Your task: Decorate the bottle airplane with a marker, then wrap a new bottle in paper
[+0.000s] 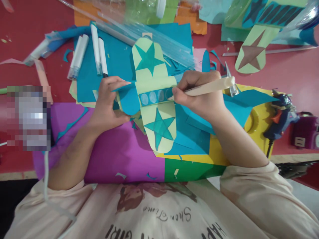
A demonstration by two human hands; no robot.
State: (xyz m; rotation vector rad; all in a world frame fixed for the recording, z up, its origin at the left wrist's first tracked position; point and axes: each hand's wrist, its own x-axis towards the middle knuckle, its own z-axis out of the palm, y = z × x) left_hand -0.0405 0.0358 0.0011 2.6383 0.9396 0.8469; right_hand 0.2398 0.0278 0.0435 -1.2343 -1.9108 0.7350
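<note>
- Centrally, nearer the table's (281, 74) near edge: pale-green paper plane (155, 83), wings' long axis near-to-far, green-starred, blue band (149, 97) whitely dotted
- In loosely curled left hand (104, 104): blue end (131, 100)
- In pinching right hand (204, 101): cream marker (210, 87)

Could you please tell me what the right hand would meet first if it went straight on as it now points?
Most likely the blue strip with pale circles; the right hand points left along it, its pen at or just above the surface, depth being unclear.
</note>
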